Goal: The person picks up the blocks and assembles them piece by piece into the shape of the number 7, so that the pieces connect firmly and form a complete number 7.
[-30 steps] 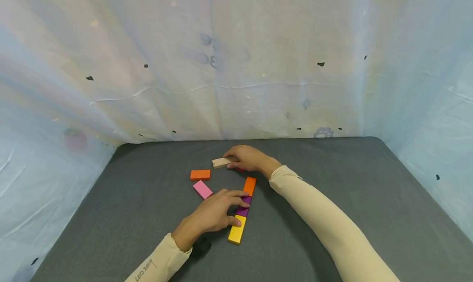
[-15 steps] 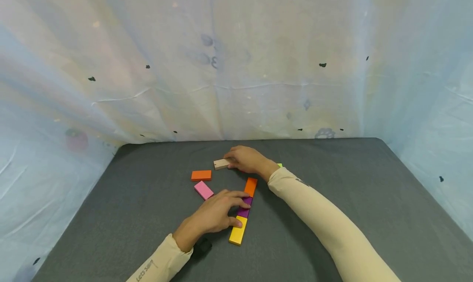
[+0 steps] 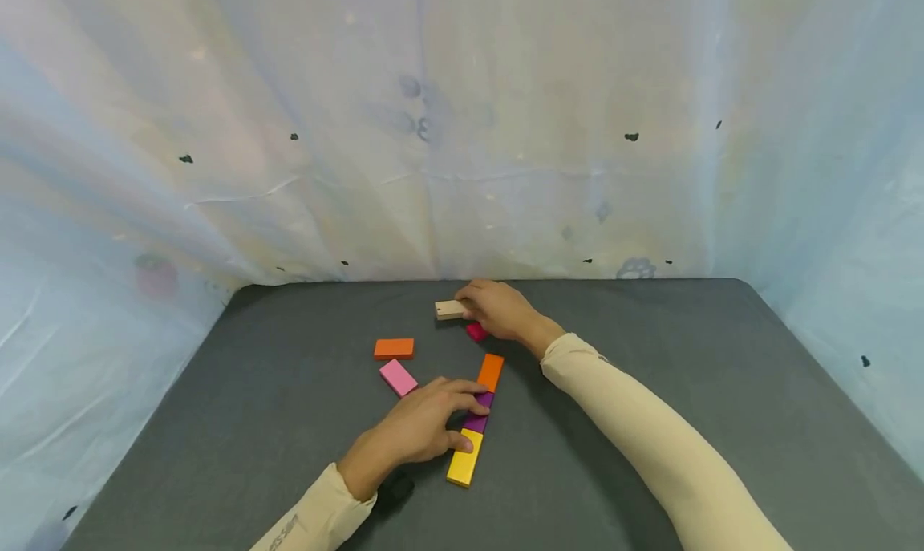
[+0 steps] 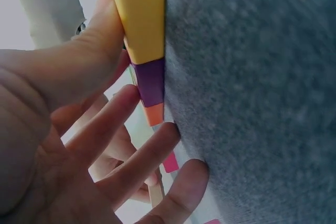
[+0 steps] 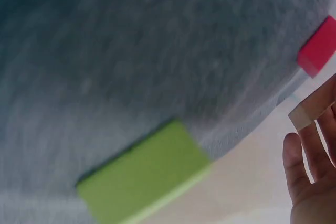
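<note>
My right hand (image 3: 501, 309) pinches a plain wooden block (image 3: 449, 310) near the table's far side. Just below that hand a red block (image 3: 476, 331) pokes out, partly covered. In the middle, three blocks lie end to end in a slanted row: orange (image 3: 491, 372), purple (image 3: 475, 421) and yellow (image 3: 464, 467). My left hand (image 3: 419, 423) rests at this row with fingers loosely spread. In the left wrist view its thumb lies against the yellow block (image 4: 140, 19), and a fingertip is right at the purple block (image 4: 151, 83).
Left of the row lie a second orange block (image 3: 394, 349) and a pink block (image 3: 399, 377). The right wrist view shows a lime green block (image 5: 147, 174), hidden in the head view. A pale plastic sheet (image 3: 520, 134) hangs behind the dark table (image 3: 253, 423).
My right hand has moved the wooden block a little to the right and away from me, and the red block shows again. The left hand and the row stay put.
</note>
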The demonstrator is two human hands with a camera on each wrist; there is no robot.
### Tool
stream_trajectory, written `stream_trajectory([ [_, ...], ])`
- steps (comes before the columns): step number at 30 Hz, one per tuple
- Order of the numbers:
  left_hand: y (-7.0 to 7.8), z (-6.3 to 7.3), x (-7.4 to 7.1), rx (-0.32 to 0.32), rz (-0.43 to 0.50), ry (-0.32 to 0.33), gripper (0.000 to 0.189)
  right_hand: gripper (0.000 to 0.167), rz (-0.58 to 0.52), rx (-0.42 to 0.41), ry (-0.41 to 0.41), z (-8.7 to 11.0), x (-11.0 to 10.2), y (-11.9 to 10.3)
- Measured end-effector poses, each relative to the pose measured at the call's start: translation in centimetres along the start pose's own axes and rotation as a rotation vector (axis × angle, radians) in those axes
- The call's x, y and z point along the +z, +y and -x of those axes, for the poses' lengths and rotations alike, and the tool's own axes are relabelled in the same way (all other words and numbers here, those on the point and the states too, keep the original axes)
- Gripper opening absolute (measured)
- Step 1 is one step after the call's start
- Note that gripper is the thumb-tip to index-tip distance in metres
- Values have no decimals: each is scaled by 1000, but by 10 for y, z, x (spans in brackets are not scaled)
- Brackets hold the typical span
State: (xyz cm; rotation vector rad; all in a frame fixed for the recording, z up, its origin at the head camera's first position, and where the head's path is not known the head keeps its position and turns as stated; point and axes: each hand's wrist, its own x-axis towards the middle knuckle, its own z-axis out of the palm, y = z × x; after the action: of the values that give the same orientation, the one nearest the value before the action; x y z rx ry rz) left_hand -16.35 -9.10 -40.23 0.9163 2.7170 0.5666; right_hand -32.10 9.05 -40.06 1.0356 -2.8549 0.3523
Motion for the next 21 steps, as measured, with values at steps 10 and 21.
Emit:
stream_trajectory([
  [10, 1, -2, -2, 19, -3, 23, 43, 33, -14, -45, -15, 10, -28, 17],
  [21, -1, -5, 1, 5, -15, 8, 44, 32, -60, -124, -41, 31, -43, 43],
])
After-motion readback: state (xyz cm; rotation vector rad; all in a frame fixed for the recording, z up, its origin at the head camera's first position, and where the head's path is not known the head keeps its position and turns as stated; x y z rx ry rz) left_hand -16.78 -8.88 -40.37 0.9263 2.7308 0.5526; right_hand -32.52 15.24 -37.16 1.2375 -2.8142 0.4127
